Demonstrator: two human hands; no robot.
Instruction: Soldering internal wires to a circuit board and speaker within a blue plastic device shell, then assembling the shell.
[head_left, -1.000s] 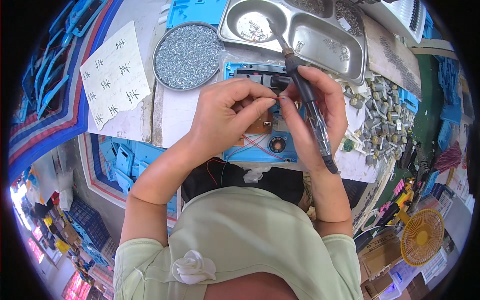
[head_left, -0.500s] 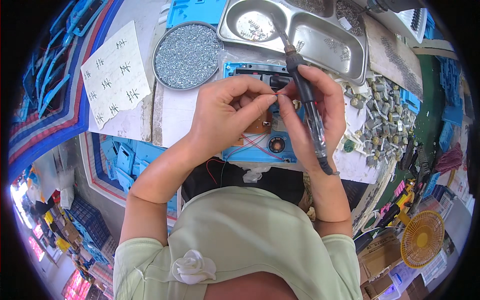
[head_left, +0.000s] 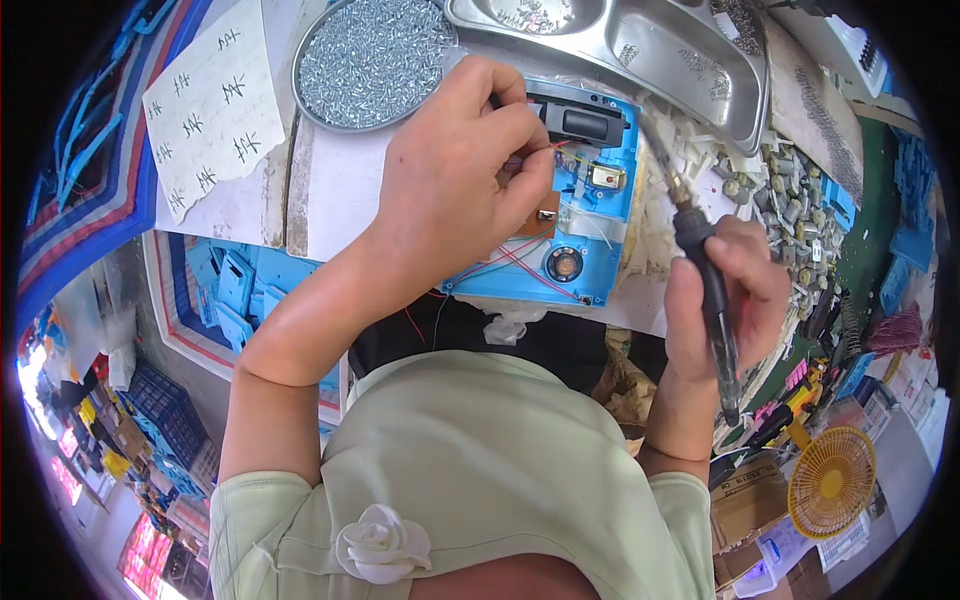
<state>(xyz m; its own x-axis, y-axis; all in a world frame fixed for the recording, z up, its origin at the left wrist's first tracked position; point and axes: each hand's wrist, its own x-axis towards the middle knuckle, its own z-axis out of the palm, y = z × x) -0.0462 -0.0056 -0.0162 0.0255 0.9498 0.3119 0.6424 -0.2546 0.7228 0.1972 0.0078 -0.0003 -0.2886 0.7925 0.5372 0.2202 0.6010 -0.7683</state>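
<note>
My right hand grips a soldering iron by its dark handle, right of a blue plastic housing. The iron's metal tip points up and away, near the housing's far right corner. My left hand is closed over the housing's left side, thumb and fingers bent together; what lies between them is hidden. Inside the housing are a round speaker, a small metal-cased part, a black compartment and a brown circuit board, partly covered by my hand. Thin red wires cross its near part.
A round tray of small metal pins stands far left, beside a paper sheet with handwritten marks. A steel compartment tray holds small metal parts. Small motors are heaped at right. A yellow fan stands lower right.
My right hand has moved right and nearer to me with the soldering iron, away from my left hand. My left hand has shifted slightly farther away. The view has moved a little.
</note>
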